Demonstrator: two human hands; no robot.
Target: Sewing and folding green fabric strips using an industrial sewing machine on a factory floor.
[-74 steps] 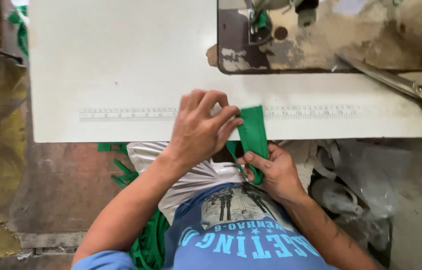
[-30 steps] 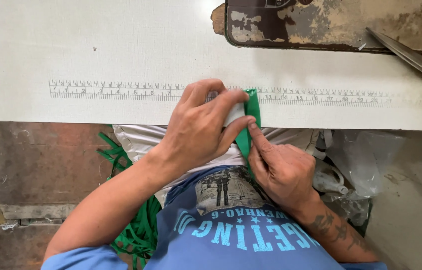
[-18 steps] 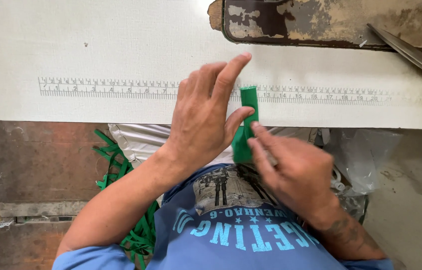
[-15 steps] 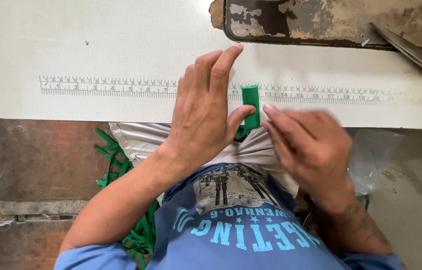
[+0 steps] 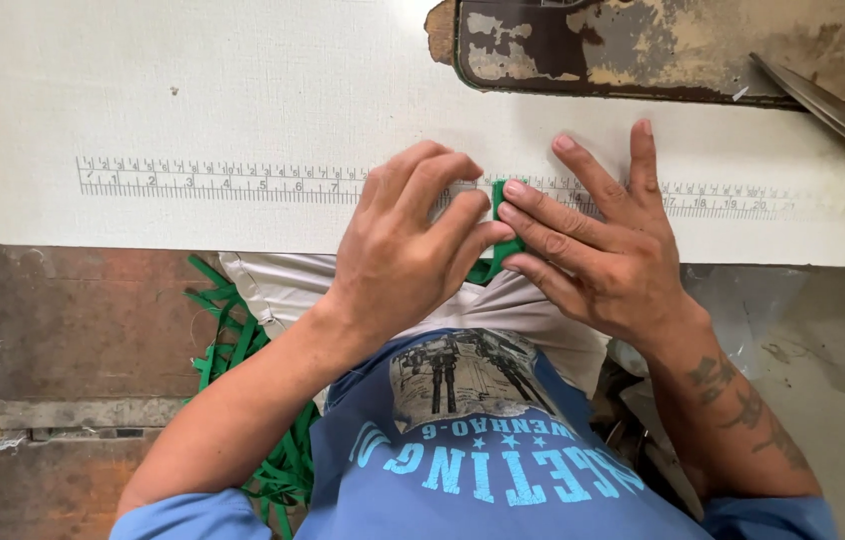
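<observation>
A narrow green fabric strip [image 5: 499, 232] lies over the near edge of the white table [image 5: 243, 100], mostly covered by both hands. My left hand [image 5: 405, 250] has its fingers curled over the strip from the left, thumb against it. From the right, my right hand [image 5: 598, 240] presses the strip flat with index and middle fingertips, its other fingers spread on the table. The strip sits on a printed ruler scale [image 5: 213, 180] that runs along the table's front.
A worn, rusty metal machine base [image 5: 663, 45] sits at the back right, with a long metal scissor blade [image 5: 833, 105] beside it. More green strips [image 5: 243, 400] hang in a heap beside my left leg above the brown floor.
My right hand moved up from the table edge onto the table and spread flat. My left hand's fingers curled down over the green strip, which now lies lower and mostly hidden.
</observation>
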